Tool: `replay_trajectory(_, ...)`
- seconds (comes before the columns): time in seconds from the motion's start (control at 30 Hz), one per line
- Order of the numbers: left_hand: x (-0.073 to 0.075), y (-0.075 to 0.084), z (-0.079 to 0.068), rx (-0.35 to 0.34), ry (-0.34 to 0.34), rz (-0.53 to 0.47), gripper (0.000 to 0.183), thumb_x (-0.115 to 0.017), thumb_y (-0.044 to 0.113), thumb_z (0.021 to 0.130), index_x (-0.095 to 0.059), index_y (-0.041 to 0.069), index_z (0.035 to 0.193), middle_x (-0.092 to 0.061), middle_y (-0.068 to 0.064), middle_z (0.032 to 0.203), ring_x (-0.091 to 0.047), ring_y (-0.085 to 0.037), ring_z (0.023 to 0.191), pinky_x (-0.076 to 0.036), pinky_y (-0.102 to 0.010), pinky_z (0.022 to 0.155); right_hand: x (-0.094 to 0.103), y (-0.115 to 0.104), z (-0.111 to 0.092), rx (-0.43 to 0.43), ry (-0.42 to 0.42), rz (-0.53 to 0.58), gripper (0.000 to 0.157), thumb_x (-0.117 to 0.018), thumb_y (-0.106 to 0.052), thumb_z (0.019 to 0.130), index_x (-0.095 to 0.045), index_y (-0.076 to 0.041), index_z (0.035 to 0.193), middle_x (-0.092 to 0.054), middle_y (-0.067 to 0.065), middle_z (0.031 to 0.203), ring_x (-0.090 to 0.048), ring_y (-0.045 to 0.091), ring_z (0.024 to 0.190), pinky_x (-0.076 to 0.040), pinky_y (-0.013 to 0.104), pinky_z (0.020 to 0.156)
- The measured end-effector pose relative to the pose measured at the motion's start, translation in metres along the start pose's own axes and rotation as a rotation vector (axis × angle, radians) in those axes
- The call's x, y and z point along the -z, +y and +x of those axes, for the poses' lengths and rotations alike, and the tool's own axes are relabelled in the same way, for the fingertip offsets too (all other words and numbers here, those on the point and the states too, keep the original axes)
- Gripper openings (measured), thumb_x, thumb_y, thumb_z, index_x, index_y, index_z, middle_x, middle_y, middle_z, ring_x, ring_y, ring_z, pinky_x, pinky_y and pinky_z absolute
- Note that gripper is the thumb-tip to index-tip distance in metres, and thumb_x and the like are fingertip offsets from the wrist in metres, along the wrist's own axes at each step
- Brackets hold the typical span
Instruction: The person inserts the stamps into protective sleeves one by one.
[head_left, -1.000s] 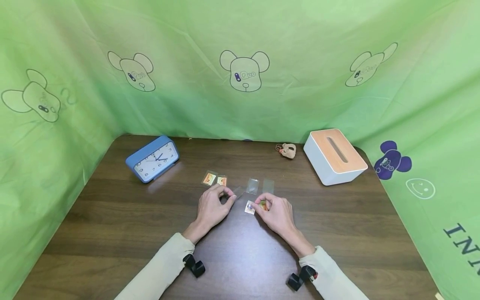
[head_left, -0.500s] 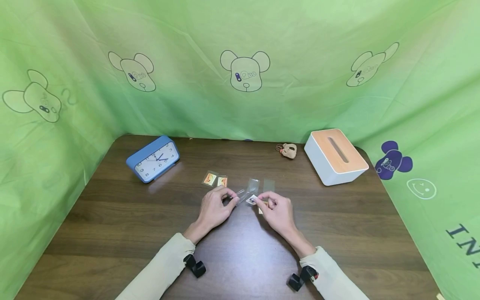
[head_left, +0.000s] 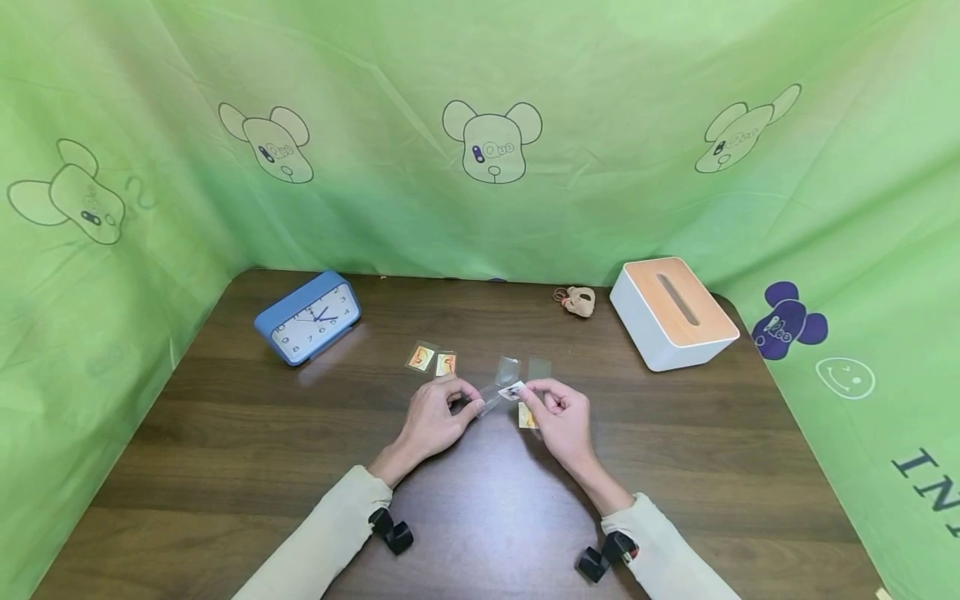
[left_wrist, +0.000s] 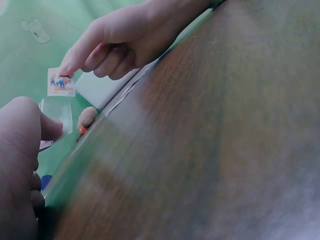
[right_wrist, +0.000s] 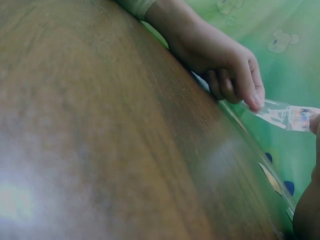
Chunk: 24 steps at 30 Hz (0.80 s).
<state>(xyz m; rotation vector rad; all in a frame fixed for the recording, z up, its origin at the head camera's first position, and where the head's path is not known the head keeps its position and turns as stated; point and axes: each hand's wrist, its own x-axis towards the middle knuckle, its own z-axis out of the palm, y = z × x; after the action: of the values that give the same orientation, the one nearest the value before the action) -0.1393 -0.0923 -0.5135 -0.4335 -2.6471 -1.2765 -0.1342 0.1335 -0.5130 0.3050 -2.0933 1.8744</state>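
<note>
My left hand [head_left: 435, 417] pinches a clear plastic sleeve [head_left: 489, 403] between thumb and forefinger, a little above the table. My right hand [head_left: 562, 421] holds a small postage stamp [head_left: 512, 391] by its edge, close to the sleeve's far end. In the left wrist view the stamp [left_wrist: 61, 87] shows a coloured picture with a white border. The right wrist view has the sleeve [right_wrist: 275, 114] and stamp overlapping; whether the stamp is inside cannot be told. Below my right hand lies an orange-yellow stamp [head_left: 527, 417], partly covered.
Two more clear sleeves [head_left: 539, 369] lie beyond the hands. Left of them are two orange stamps [head_left: 422, 358] in sleeves. A blue clock [head_left: 309, 319] stands back left, a tissue box [head_left: 675, 312] back right, and a small beige pouch-like item [head_left: 579, 302] near the rear edge.
My right hand has lifted the stamp from near the table and brought it up to the sleeve. The left hand has shifted slightly right with the sleeve, uncovering the orange stamps more.
</note>
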Motion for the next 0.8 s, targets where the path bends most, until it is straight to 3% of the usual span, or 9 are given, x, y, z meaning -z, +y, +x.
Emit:
replay_trajectory(0.2,-0.0004,-0.0002,-0.0003,-0.019,-0.021,-0.031,0.007,-0.089,0.018,0.09,-0.082,0.02,0.09,-0.061,0.013,0.081,-0.052,-0.007,0.075,-0.043,-0.03,0.072,-0.0003,-0.0003,0.0005,0.009,0.023,0.048,0.006,-0.08,0.013,0.091,-0.079,0.01,0.095,-0.031,-0.009,0.055,-0.029,-0.005,0.051,-0.023,0.016,0.047)
replay_trajectory(0.5,-0.0008,-0.0003,0.0003,-0.052,-0.038,-0.072,0.008,-0.089,0.017,0.09,-0.082,0.019,0.09,-0.06,0.013,0.08,-0.049,-0.006,0.074,-0.041,-0.028,0.071,0.0001,-0.0003,0.0018,0.045,0.025,0.105,0.004,-0.076,0.016,0.092,-0.076,0.016,0.096,-0.03,-0.005,0.053,-0.027,-0.005,0.051,-0.017,0.026,0.043)
replay_trajectory(0.8,-0.0014,-0.0014,0.0006,-0.077,-0.025,-0.084,0.008,-0.089,0.015,0.091,-0.081,0.017,0.09,-0.061,0.012,0.08,-0.05,-0.007,0.075,-0.042,-0.028,0.072,-0.0011,-0.0006,0.0027,0.019,0.013,0.092,0.008,-0.076,0.018,0.091,-0.079,0.012,0.095,-0.031,-0.011,0.054,-0.027,-0.007,0.051,-0.019,0.02,0.043)
